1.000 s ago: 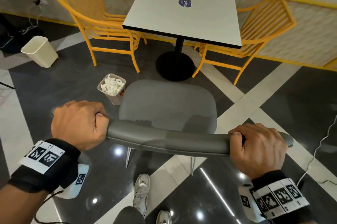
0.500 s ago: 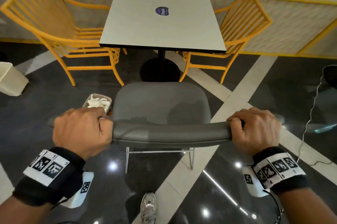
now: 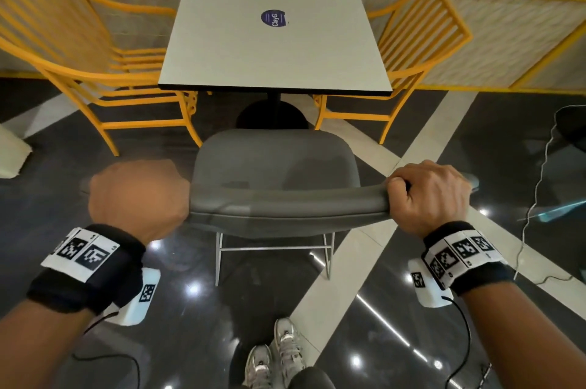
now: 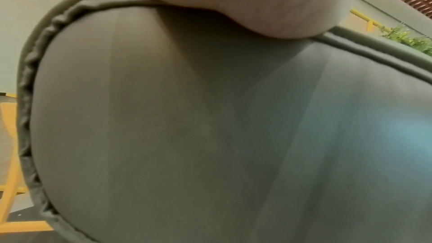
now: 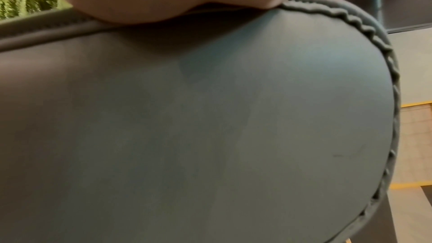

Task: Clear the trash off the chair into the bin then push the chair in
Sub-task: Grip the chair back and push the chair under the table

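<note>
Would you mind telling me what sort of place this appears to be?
Most likely a café or canteen seating area: a small square pedestal table with a round branded sticker, yellow slatted chairs on either side, a grey padded chair, and a polished dark tiled floor.

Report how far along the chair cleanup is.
Done: the grey chair seat shows no trash. In hand: left hand and right hand grip its backrest. Left: the seat sits short of the white table, so push it under.

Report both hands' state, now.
Left hand: closed around the grey chair backrest's left end.
Right hand: fingers curled over the backrest's right end.
</note>
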Demonstrator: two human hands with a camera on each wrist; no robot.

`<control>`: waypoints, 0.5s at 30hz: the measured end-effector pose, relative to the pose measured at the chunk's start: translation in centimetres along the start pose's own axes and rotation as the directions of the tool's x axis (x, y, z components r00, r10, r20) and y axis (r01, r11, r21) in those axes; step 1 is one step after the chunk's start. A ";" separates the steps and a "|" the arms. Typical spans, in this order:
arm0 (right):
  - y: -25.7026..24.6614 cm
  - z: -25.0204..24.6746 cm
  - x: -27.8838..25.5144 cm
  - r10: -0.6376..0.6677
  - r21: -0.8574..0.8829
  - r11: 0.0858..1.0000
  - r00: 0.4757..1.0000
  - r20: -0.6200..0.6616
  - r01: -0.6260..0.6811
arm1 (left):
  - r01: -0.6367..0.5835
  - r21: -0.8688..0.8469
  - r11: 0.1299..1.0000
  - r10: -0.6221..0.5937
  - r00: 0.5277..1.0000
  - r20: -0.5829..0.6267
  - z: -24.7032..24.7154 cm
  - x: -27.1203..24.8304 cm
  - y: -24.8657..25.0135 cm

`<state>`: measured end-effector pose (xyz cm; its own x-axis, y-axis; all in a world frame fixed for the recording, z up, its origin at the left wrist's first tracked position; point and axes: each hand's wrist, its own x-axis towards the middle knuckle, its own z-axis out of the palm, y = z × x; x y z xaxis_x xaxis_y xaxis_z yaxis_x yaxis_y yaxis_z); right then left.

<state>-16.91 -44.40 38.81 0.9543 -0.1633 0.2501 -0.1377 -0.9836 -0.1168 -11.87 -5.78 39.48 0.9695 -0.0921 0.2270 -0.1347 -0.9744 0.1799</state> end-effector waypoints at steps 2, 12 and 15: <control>0.1 0.4 1.6 -0.004 0.001 1.000 1.000 -0.015 0.004 | 0.011 0.004 1.000 -0.011 1.000 -0.003 0.6 1.3 0.1; 0.8 3.0 9.6 -0.016 -0.061 0.998 1.000 -0.010 0.015 | 0.037 0.007 0.999 -0.037 0.999 -0.034 2.3 8.4 0.8; 0.4 3.4 11.5 -0.020 -0.063 0.998 1.000 -0.024 0.019 | 0.038 0.002 0.999 -0.038 0.999 -0.034 2.5 10.2 0.5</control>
<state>-5.07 -46.42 38.38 0.9504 -0.1453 0.2749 -0.1364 -0.9893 -0.0513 -1.53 -7.74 39.55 0.9664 -0.0483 0.2525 -0.0976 -0.9777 0.1862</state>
